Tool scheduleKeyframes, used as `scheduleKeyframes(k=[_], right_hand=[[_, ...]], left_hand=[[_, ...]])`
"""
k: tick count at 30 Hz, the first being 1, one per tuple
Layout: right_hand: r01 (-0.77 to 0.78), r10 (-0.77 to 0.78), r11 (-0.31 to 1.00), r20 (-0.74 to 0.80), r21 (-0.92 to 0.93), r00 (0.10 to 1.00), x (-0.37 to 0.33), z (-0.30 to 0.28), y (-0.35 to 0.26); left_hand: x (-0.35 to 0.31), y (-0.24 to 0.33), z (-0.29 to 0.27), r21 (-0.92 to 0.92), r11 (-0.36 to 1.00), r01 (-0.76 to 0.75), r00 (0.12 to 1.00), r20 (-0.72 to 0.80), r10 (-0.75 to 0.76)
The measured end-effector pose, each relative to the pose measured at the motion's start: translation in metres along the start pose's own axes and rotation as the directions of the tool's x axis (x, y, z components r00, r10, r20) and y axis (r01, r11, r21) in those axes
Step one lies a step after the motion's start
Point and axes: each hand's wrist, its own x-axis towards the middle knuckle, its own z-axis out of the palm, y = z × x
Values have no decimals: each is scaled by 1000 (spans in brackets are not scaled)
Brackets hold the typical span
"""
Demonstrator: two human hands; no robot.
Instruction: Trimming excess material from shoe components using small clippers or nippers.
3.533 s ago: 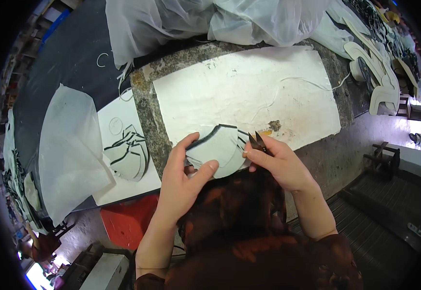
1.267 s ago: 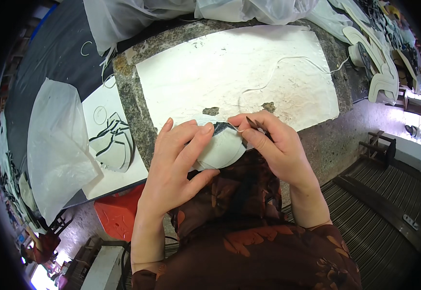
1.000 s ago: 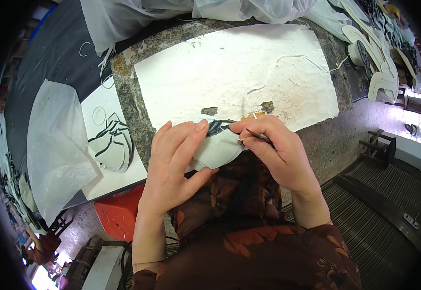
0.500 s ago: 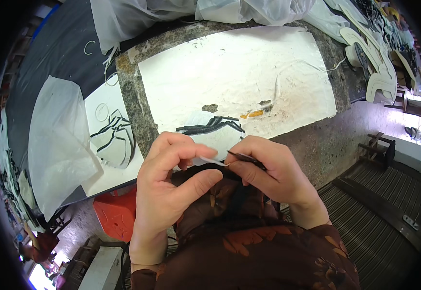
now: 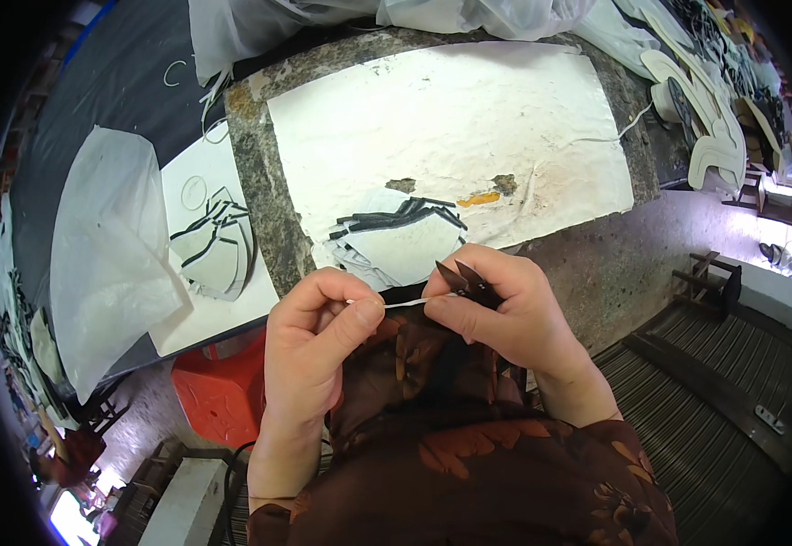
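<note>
My left hand (image 5: 309, 332) pinches one end of a narrow white strip (image 5: 405, 303) between thumb and fingers. The strip runs taut across to my right hand (image 5: 509, 314), whose thumb and forefinger pinch its other end. Tucked in that same right hand is a pair of dark thread snips (image 5: 470, 280), their two pointed blades spread and aimed up and away. Just beyond my hands lies a stack of white cut pieces (image 5: 405, 246) with black edging strips, at the near edge of a white sheet (image 5: 441, 118).
A second pile of edged pieces (image 5: 218, 259) sits at left on white board, beside a translucent plastic sheet (image 5: 109, 246). Plastic bags (image 5: 277, 36) line the far side. White curved parts (image 5: 719, 136) and a white cord (image 5: 596, 139) are at right. A red stool (image 5: 218, 396) stands below.
My left hand has closed from a loose spread onto the strip's end, pulling it straight. The snips' blades have come apart. The white cord on the sheet reaches less far in.
</note>
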Motion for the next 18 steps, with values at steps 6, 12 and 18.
scheduleKeyframes(k=[6, 12, 18], right_hand=[[175, -149, 976, -186, 129, 971, -4, -7, -2], [400, -320, 847, -264, 351, 910, -5, -24, -12], [291, -309, 931, -55, -223, 949, 4, -11, -22]], left_hand=[[-4, -7, -3, -122, 992, 22, 999, 39, -17], [-1, -9, -11, -299, 950, 89, 995, 75, -69], [-5, -9, -12, -301, 950, 83, 996, 12, -83]])
